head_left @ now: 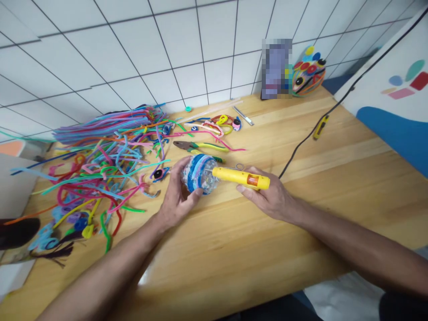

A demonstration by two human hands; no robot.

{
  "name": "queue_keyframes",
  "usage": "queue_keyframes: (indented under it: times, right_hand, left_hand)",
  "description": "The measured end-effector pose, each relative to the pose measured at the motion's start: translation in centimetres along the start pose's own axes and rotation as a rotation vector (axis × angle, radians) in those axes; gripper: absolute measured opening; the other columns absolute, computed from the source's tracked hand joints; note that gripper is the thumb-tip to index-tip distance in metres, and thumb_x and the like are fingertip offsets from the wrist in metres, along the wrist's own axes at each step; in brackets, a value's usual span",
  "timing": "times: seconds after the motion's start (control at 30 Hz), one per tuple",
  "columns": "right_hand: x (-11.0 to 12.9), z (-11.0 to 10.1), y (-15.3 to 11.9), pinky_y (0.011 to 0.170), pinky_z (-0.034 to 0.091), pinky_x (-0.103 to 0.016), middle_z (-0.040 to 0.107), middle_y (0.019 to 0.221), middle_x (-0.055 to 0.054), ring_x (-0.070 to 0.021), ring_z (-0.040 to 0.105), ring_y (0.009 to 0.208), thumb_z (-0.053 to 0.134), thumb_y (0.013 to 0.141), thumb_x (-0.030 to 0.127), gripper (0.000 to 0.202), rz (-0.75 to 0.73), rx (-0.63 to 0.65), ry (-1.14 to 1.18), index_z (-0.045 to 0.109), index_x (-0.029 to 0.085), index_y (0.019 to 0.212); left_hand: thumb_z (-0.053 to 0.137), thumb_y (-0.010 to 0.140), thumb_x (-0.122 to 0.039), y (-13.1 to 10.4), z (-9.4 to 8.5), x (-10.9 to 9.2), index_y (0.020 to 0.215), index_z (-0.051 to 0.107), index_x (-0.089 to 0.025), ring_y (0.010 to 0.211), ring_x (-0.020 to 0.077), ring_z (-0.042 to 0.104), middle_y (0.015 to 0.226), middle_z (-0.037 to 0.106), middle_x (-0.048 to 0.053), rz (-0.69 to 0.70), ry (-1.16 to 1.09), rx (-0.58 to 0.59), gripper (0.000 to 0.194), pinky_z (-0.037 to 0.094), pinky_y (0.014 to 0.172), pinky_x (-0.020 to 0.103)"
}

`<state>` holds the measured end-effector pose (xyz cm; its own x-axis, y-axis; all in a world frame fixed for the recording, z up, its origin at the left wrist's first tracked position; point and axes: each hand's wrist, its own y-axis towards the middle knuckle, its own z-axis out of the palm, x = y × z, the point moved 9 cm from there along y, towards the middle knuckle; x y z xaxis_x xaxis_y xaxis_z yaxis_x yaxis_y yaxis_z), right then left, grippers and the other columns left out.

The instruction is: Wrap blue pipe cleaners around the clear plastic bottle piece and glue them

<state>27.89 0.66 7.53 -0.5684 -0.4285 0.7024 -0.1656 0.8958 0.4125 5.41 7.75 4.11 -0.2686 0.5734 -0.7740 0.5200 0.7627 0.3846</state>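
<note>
In my left hand is a clear rounded piece wrapped with blue, light blue and purple pipe cleaners, held from its left side with the thumb in front. My right hand grips a yellow hot glue gun, its nozzle pointing left at the clear end of the wrapped piece; whether the tip touches it I cannot tell. A black cord runs from behind that hand to the upper right. Just behind the wrapped piece lie pliers with yellow-green handles.
Loose coloured pipe cleaners cover the table's left side, with a bundle of purple ones against the tiled wall. A utility knife lies at the back. A decorated colourful piece stands beside a pixelated upright object. A yellow-and-black tool lies right.
</note>
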Motion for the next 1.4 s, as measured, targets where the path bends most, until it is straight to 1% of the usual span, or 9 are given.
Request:
queue_keyframes:
  times: [0.13, 0.3, 0.5, 0.63, 0.83, 1.0, 1.13, 1.4]
  right_hand:
    - [0.38, -0.06, 0.04, 0.067, 0.053, -0.031, 0.067, 0.086, 0.001, -0.0171, 0.063, 0.069, 0.064, 0.106, 0.033, 0.007, -0.016, -0.001, 0.007, 0.063, 0.026, 0.102]
    - [0.05, -0.15, 0.16, 0.064, 0.052, -0.031, 0.066, 0.082, 0.002, -0.0169, 0.061, 0.066, 0.064, 0.105, 0.034, 0.015, 0.016, -0.011, 0.01, 0.06, 0.027, 0.093]
    - [0.41, -0.03, 0.05, 0.064, 0.052, -0.03, 0.068, 0.086, 0.001, -0.0172, 0.064, 0.069, 0.065, 0.106, 0.032, 0.006, -0.027, -0.008, 0.009, 0.063, 0.026, 0.102]
    - [0.32, -0.05, 0.11, 0.063, 0.052, -0.03, 0.065, 0.082, 0.002, -0.016, 0.059, 0.064, 0.063, 0.106, 0.03, 0.01, -0.019, -0.016, -0.003, 0.059, 0.026, 0.097]
    - [0.44, 0.06, 0.14, 0.062, 0.05, -0.029, 0.064, 0.083, 0.002, -0.0154, 0.06, 0.065, 0.061, 0.108, 0.031, 0.012, -0.033, -0.002, 0.022, 0.057, 0.026, 0.098]
    - [0.27, 0.15, 0.08, 0.063, 0.051, -0.029, 0.064, 0.082, 0.002, -0.0156, 0.06, 0.066, 0.062, 0.107, 0.032, 0.013, -0.019, -0.007, 0.033, 0.057, 0.026, 0.097]
    - [0.37, 0.19, 0.11, 0.062, 0.051, -0.029, 0.064, 0.082, 0.003, -0.0148, 0.058, 0.063, 0.062, 0.107, 0.031, 0.014, -0.028, 0.001, 0.032, 0.056, 0.026, 0.096]
    - [0.45, 0.21, 0.02, 0.072, 0.057, -0.033, 0.069, 0.087, 0.0, -0.0191, 0.067, 0.075, 0.063, 0.107, 0.029, 0.006, -0.041, 0.002, 0.043, 0.062, 0.026, 0.102]
  left_hand:
    - [0.067, 0.104, -0.058, 0.0, 0.0, -0.08, 0.167, 0.032, -0.03, 0.157, 0.0391, 0.047, 0.167, 0.043, 0.018, 0.011, -0.004, 0.003, 0.077, 0.042, 0.131, 0.065]
    - [0.066, 0.104, -0.058, 0.0, -0.03, -0.09, 0.167, 0.032, -0.03, 0.157, 0.0392, 0.047, 0.166, 0.043, 0.018, 0.022, 0.014, 0.002, 0.077, 0.04, 0.131, 0.065]
    - [0.067, 0.105, -0.057, 0.02, -0.03, -0.19, 0.167, 0.032, -0.03, 0.156, 0.0386, 0.047, 0.165, 0.044, 0.017, 0.041, 0.003, -0.009, 0.076, 0.041, 0.131, 0.064]
    - [0.067, 0.105, -0.056, 0.02, -0.08, -0.2, 0.168, 0.033, -0.03, 0.156, 0.0386, 0.047, 0.165, 0.044, 0.017, 0.058, -0.003, -0.015, 0.076, 0.041, 0.131, 0.064]
    - [0.069, 0.104, -0.053, -0.04, -0.03, -0.01, 0.168, 0.033, -0.03, 0.156, 0.0396, 0.047, 0.165, 0.045, 0.017, 0.054, -0.016, -0.01, 0.077, 0.039, 0.132, 0.065]
    - [0.07, 0.103, -0.054, -0.03, -0.18, -0.07, 0.168, 0.035, -0.031, 0.155, 0.0393, 0.048, 0.164, 0.046, 0.016, 0.061, -0.009, -0.026, 0.077, 0.041, 0.131, 0.064]
    - [0.069, 0.104, -0.053, -0.01, -0.12, -0.19, 0.169, 0.033, -0.031, 0.155, 0.0391, 0.047, 0.164, 0.045, 0.016, 0.068, 0.0, -0.009, 0.077, 0.041, 0.131, 0.064]
    - [0.07, 0.104, -0.052, 0.0, -0.06, -0.15, 0.169, 0.033, -0.033, 0.156, 0.0392, 0.046, 0.165, 0.044, 0.015, 0.057, -0.013, -0.002, 0.077, 0.039, 0.132, 0.065]
